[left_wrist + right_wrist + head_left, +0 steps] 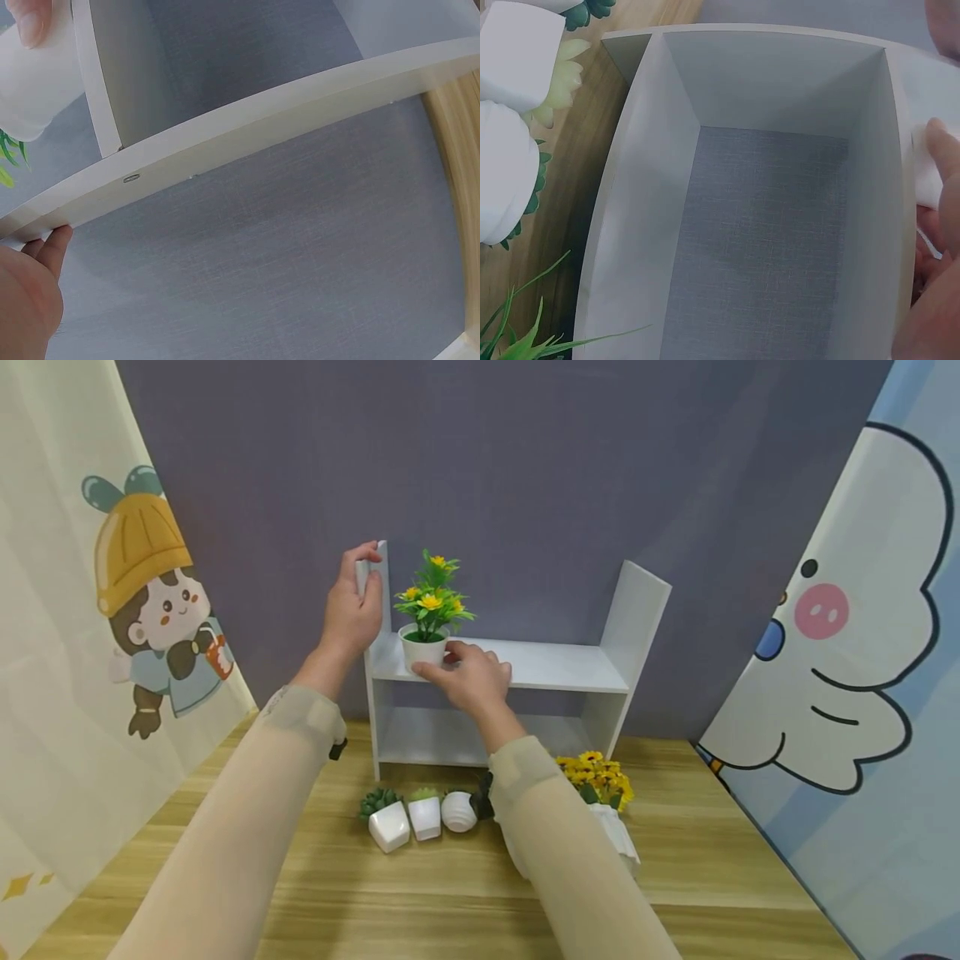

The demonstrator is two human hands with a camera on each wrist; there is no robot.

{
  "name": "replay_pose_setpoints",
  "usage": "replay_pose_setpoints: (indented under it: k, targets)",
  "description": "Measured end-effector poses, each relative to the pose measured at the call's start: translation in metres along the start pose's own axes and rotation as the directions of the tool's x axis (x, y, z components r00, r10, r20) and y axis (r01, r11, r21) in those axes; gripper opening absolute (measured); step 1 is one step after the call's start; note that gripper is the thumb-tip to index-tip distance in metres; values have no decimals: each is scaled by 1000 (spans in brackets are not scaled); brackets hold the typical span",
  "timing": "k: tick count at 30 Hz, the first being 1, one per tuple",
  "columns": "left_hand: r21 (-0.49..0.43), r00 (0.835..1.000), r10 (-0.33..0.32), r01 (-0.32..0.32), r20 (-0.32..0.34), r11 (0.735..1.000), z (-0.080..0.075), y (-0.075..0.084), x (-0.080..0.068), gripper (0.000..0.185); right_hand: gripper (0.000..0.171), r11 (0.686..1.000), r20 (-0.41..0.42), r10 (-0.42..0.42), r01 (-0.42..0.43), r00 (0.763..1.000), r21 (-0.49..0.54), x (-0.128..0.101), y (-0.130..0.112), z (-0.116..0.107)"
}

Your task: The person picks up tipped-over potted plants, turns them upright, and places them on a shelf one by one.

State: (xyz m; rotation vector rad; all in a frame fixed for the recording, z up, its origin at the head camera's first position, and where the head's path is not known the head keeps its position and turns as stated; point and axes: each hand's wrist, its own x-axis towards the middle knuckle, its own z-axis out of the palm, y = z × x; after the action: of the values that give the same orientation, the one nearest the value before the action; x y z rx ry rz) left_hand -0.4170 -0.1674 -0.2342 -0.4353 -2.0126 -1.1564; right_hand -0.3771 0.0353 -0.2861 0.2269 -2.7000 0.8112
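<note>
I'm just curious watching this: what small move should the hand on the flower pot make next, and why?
Probably let go. The yellow-flowered pot already stands upright on the shelf's upper board, the right hand grips its base, and the left hand grips the shelf's left upright.

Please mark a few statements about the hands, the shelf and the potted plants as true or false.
1. The right hand holds the white pot of yellow flowers on the upper board of the white shelf. True.
2. The left hand rests flat on the wooden table. False: it grips the top of the shelf's left side panel.
3. Three small white succulent pots lie on the table in front of the shelf. True.
4. The shelf's lower compartment holds a plant. False: nothing shows in it.
5. A second pot of yellow flowers lies on the table by the right forearm. True.
</note>
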Motion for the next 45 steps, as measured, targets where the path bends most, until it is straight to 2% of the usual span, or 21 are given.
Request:
replay_pose_setpoints:
  k: [17, 27, 32, 36, 39, 42, 45]
  targets:
    - [8, 1000, 3, -2, -7, 1000, 1, -1, 0, 32, 78, 995, 18, -1, 3, 1000, -103, 0, -3, -1]
    - [15, 1000, -2, 3, -6, 1000, 1, 0, -1, 33, 78, 992, 14, 4, -2, 1000, -123, 1, -1, 0]
    - [9, 1000, -5, 5, 0, 1000, 4, 2, -2, 33, 80, 995, 0, 11, -11, 1000, -102, 0, 1, -1]
    - [7, 1000, -2, 2, 6, 1000, 5, 3, -2, 34, 79, 1000, -4, 12, -12, 1000, -5, -1, 7, -3]
    - [1, 1000, -1, 1, 0, 1000, 5, 2, -2, 33, 71, 986, 3, 3, -4, 1000, 164, -2, 12, -7]
    - [-10, 1000, 5, -5, -13, 1000, 5, 0, -1, 32, 63, 928, 24, -8, -1, 1000, 373, -6, 19, -15]
    - [-11, 1000, 12, -13, -21, 1000, 4, 0, -1, 32, 59, 867, 45, -25, -1, 999, 498, -12, 26, -26]
